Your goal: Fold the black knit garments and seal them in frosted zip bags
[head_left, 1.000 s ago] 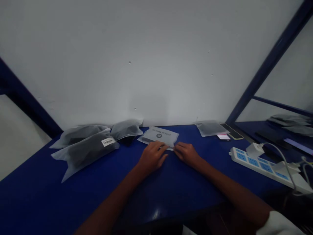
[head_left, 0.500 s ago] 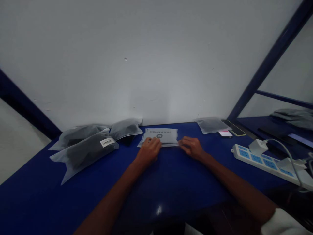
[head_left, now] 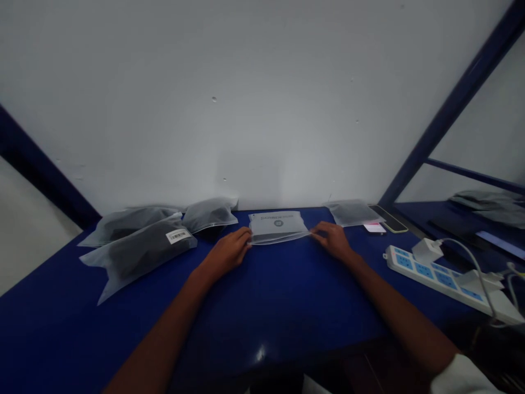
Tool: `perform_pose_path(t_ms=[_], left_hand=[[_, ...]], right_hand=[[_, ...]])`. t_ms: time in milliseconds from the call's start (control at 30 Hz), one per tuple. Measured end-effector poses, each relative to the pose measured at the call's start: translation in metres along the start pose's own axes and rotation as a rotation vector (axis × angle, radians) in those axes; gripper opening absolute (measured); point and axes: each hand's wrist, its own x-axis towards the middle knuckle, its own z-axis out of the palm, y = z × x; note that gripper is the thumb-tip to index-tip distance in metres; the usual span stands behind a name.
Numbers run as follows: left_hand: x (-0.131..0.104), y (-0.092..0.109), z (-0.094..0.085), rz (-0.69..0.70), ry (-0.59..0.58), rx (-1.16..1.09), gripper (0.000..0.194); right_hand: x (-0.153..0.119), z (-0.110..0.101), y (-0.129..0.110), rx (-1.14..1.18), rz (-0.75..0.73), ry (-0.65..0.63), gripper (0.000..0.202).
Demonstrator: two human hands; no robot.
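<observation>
A frosted plastic bag [head_left: 279,224] with dark printing and a round logo lies flat on the blue table [head_left: 287,295], its near edge towards me. My left hand [head_left: 233,247] pinches the bag's near left corner between thumb and fingers. At the near right corner, my right hand [head_left: 330,238] grips the bag's edge in the same way. The near edge stretches between both hands and shows two layers slightly apart.
To the left lie filled frosted bags, one with a barcode label [head_left: 179,236]. Another frosted bag [head_left: 353,212], a phone [head_left: 389,219] and a pink-and-white item [head_left: 374,228] lie at the back right. A power strip [head_left: 438,276] with plugged chargers stands on the right. A wall closes off the back.
My left hand has moved left, from the middle of the bag's near edge to its left corner. The bag has shifted slightly right, with my right hand still at its right corner.
</observation>
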Motion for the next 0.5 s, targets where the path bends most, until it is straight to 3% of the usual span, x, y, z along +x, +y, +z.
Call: perform_pose_path(t_ms=[133,267,400,500], left_hand=[[-0.002,0.0,0.009,0.045,0.024,-0.047,0.024],[0.0,0.006,0.013,0.021,0.055,-0.169,0.019],[0.004,0.015,0.012,-0.03,0.108,-0.321,0.013],[0.005,0.02,0.01,-0.014,0.097,-0.37,0.021]], right_hand=[[0.001,0.001,-0.002,0.0,0.087,-0.043,0.009],[0.001,0.0,-0.006,-0.017,0.096,-0.099,0.002],[0.0,-0.001,-0.008,-0.087,0.051,-0.157,0.016],[0.001,-0.001,-0.011,-0.128,0.011,-0.115,0.025]])
